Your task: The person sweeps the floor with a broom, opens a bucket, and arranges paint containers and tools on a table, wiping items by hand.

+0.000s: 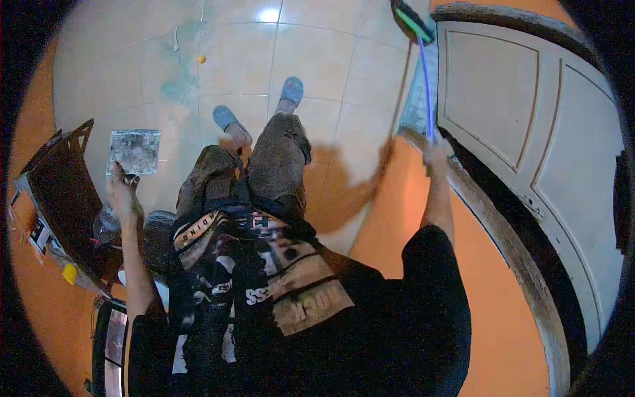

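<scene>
My right hand (436, 157) is wrapped round the purple handle of a broom (426, 86). The broom's green head with dark bristles rests at the top right, beside the door's lower corner. On the left, my left hand (124, 195) grips the near edge of a flat, square, grey-white panel (134, 151) with a smudged surface, thumb on top. Whether this panel is a dustpan I cannot tell. A small orange-yellow round thing (201, 59) lies on the floor ahead, with a pale spoon-like object (176, 40) near it.
Pale tiles (311, 59) cover the floor, with a greenish smear on the left. A white panelled door (493, 92) and an orange wall (397, 205) stand to my right. A dark brown wooden piece of furniture (66, 185) and a clear plastic bottle (106, 225) are on my left.
</scene>
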Demonstrator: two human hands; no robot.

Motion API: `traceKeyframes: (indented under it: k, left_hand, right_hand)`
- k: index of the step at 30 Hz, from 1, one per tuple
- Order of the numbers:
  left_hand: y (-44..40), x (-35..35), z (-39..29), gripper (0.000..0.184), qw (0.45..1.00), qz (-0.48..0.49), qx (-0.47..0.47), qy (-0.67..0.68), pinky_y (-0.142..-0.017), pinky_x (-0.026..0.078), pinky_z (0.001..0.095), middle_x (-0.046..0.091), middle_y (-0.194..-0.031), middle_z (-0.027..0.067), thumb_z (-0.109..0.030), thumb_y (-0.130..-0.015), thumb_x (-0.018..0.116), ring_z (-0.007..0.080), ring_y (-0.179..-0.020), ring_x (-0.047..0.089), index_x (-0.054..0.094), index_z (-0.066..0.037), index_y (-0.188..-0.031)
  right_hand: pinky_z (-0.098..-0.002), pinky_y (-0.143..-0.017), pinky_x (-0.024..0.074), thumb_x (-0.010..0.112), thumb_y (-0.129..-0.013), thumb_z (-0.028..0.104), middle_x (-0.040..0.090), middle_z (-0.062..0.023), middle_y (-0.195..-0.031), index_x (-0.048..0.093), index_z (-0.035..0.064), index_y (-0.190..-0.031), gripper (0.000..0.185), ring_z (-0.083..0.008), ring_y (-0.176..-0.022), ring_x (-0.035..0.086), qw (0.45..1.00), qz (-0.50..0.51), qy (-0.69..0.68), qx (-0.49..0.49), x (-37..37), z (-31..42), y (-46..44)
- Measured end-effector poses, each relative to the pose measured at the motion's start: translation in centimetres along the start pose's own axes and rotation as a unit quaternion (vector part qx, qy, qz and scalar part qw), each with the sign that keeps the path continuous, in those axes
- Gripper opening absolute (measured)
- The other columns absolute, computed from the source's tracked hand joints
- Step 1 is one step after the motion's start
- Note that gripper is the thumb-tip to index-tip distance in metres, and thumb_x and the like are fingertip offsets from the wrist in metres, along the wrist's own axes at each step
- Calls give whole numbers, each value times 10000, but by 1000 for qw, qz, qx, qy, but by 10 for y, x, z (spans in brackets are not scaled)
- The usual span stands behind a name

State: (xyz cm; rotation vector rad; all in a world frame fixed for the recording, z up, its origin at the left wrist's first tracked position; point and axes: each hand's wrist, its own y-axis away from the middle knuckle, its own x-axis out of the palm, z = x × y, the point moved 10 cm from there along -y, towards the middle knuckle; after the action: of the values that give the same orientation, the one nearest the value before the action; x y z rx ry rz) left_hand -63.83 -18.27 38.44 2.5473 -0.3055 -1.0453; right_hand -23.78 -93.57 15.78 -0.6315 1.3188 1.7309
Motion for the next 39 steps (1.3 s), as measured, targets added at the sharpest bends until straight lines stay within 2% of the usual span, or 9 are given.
traceKeyframes:
  k: [5, 12, 19, 27, 32, 33, 37, 38, 39]
  left_hand:
    - [-11, 9, 7, 472, 999, 36, 15, -26, -732, 484, 306, 584, -1106, 69, -413, -969, 520, 162, -895, 536, 581, 13, -1162]
    - [-3, 39, -17, 404, 991, 114, 74, 11, -688, 461, 281, 619, -968, 47, -387, -982, 508, 132, -784, 534, 609, -12, -1094]
    - [8, 56, -31, 367, 984, 147, 95, 27, -656, 458, 283, 581, -837, 20, -379, -987, 496, 119, -724, 526, 615, -32, -982]
    - [3, 49, 5, 359, 996, 76, 4, 50, -599, 413, 264, 503, -719, -15, -389, -996, 473, 93, -643, 467, 617, -64, -946]
    - [20, 34, 14, 350, 997, 2, 21, 74, -618, 408, 257, 555, -793, -2, -364, -999, 476, 84, -692, 482, 625, -48, -1005]
    - [30, 30, 11, 351, 996, -23, 17, 85, -634, 416, 263, 572, -822, 5, -356, -998, 481, 88, -714, 494, 628, -40, -1038]
    - [56, 14, 48, 397, 990, -130, -40, 37, -748, 458, 296, 628, -1021, 51, -331, -998, 491, 138, -862, 559, 594, -5, -1200]
    - [64, 15, 56, 411, 984, -166, -8, 65, -784, 468, 308, 634, -1080, 68, -334, -997, 492, 157, -906, 577, 585, -1, -1218]
    - [83, 25, 48, 416, 974, -199, -64, 83, -811, 470, 308, 627, -1118, 70, -332, -998, 491, 162, -945, 582, 575, 6, -1226]
  right_hand:
    - [-310, -531, 438, 490, -950, 225, 492, -12, -719, 549, 80, -1084, 206, -116, -610, 503, 993, -32, -110, 21, 109, -64, 198]
    - [-357, -618, 444, 478, -952, 261, 508, -80, -823, 521, 59, -1128, 272, -198, -718, 514, 958, 114, -204, 166, 200, 13, 475]
    - [-405, -721, 446, 465, -945, 220, 529, -160, -939, 504, 27, -1190, 314, -293, -838, 528, 937, 136, -253, 200, 181, 101, 526]
    - [-461, -838, 449, 452, -936, 173, 553, -252, -1071, 484, -9, -1260, 373, -401, -974, 544, 968, 102, -200, 110, 77, 156, 359]
    - [-496, -911, 450, 443, -930, 144, 568, -310, -1154, 472, -31, -1303, 413, -469, -1060, 554, 989, 83, -119, 40, 68, 220, 85]
    - [-503, -864, 469, 449, -922, 137, 596, -306, -1084, 477, -28, -1298, 411, -479, -1008, 571, 982, -40, -98, -154, 86, 227, 12]
    - [-511, -851, 469, 447, -910, 143, 592, -321, -1055, 506, -49, -1230, 379, -462, -981, 584, 981, 50, -38, -182, 77, 352, -223]
    - [-507, -805, 485, 450, -904, 157, 605, -313, -1000, 527, -43, -1179, 348, -471, -935, 594, 942, -101, -24, -320, 78, 384, -275]
    - [-503, -819, 490, 462, -895, 168, 603, -307, -1028, 529, -39, -1180, 358, -460, -950, 596, 961, 16, 8, -275, 103, 399, -344]
